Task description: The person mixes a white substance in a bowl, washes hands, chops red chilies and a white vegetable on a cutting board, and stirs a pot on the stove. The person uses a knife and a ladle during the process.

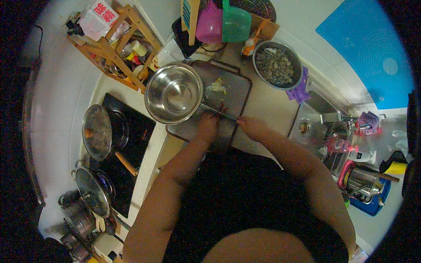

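My right hand (251, 127) grips a kitchen knife (227, 116) at its handle end, and the blade points left across the cutting board (235, 92). Close to the blade, on the near side, rests my left hand (209, 126); its fingers are too blurred to show what they hold. Small red pieces (223, 107) lie just beyond the blade. Farther back on the board sits a little heap of pale chopped food (217, 86). A shiny stainless steel bowl (174, 93) overlaps the board's left side, with no food visible inside.
At the back right a metal basin (278, 65) holds many greyish pieces, perhaps shellfish. The sink (312, 111) is to the right. On the left are a black cooktop (138, 131), a lidded pan (97, 131), a second lidded pan (92, 192) and a wooden condiment rack (115, 52).
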Tool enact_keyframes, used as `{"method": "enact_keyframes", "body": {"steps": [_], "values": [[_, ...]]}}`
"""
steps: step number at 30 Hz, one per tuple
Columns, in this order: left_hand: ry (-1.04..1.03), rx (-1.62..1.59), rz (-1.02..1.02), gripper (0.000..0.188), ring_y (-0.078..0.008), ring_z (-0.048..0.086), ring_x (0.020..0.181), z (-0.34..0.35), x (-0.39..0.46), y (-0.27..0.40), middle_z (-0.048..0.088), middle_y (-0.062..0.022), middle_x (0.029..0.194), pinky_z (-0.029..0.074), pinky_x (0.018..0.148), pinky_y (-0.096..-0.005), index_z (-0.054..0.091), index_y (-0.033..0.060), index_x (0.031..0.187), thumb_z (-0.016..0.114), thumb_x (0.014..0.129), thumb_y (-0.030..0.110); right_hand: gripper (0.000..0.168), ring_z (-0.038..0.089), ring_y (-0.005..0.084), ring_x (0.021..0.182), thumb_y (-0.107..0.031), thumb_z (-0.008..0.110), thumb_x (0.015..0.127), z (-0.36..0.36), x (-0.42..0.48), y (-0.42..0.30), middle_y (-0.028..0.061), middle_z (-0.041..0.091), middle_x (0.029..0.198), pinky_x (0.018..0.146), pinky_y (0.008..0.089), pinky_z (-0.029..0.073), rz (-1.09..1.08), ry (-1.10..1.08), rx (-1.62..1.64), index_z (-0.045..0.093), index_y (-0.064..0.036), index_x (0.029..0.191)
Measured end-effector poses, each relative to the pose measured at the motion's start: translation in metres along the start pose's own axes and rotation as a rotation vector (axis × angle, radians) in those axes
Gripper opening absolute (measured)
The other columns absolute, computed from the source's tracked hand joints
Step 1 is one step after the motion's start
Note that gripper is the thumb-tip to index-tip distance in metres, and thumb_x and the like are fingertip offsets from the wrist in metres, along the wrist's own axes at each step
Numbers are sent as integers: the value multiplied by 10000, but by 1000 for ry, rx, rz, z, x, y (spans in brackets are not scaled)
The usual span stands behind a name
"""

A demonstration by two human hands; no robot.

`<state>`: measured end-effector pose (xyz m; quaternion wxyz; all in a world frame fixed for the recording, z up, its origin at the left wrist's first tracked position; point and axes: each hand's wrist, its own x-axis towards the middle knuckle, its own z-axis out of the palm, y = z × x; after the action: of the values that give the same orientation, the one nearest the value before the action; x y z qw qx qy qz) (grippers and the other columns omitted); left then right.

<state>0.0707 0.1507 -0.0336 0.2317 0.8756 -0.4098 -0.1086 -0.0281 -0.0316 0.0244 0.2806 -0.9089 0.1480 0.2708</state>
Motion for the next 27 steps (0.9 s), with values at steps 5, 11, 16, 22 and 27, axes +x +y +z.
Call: {"method": "enact_keyframes", "body": {"steps": [5,11,16,22,27], "values": [[-2,19,-20,408,-317,533,1050,13,-4,-10,576,-126,1144,422,905,-432,624,137,1108,580,713,44,475,573,387,1017,-414,301,972,-10,-10,13,175,613,1117,893,470,445,-153,43,61,546,-94,1224],[266,-129,28,342,-311,537,998,25,-15,-25,592,-100,1059,427,841,-422,653,129,1015,654,676,87,460,563,394,1030,-392,316,973,-24,-49,8,174,607,1128,911,465,436,-122,54,104,565,-77,1197],[260,-23,55,262,-309,534,959,25,-18,-31,592,-93,1007,453,808,-402,660,104,924,663,663,98,477,566,402,1015,-424,316,965,-20,-60,3,180,612,1113,901,472,442,-20,-24,77,581,-85,1172],[61,75,-80,197,-308,548,933,21,-15,-26,590,-114,954,463,818,-423,664,85,884,603,698,110,485,573,402,1006,-441,311,963,-12,-56,5,190,613,1103,886,487,445,5,-44,20,564,-92,1186],[46,-4,-135,158,-322,562,917,16,-10,-16,605,-137,908,481,786,-431,669,61,822,584,693,97,478,589,399,974,-439,303,965,1,-52,11,197,620,1076,859,495,453,2,-53,60,543,-107,1211]]}}
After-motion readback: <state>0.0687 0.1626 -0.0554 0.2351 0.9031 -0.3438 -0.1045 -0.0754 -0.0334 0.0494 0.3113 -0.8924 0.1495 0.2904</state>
